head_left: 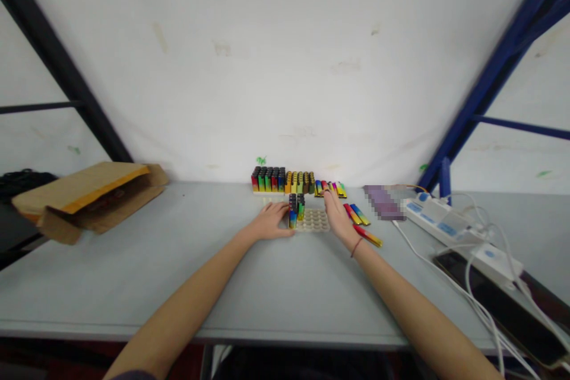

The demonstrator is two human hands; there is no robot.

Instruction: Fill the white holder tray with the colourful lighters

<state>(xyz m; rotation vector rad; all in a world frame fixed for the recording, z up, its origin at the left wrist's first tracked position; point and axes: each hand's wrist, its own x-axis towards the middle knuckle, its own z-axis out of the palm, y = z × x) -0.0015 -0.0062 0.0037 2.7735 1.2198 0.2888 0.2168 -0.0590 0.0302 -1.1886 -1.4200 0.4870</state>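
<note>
A pale tray with round holes point(315, 221) lies on the grey table point(178, 261), and several coloured lighters point(296, 209) stand upright in its left end. My left hand point(269, 222) rests flat against the tray's left side, fingers beside those lighters. My right hand point(336, 218) lies along the tray's right edge, fingertips reaching toward loose lighters lying flat point(330, 189); whether it grips one cannot be told. A full row of upright lighters point(281, 180) stands in another tray by the wall. More loose lighters point(358, 215) lie right of my right hand.
An open cardboard box point(89, 197) lies on its side at far left. White power strips point(449, 227) with cables and a dark phone point(499, 303) crowd the right side. A purple flat object point(383, 202) sits near the strips. Blue and black shelf frames flank the table.
</note>
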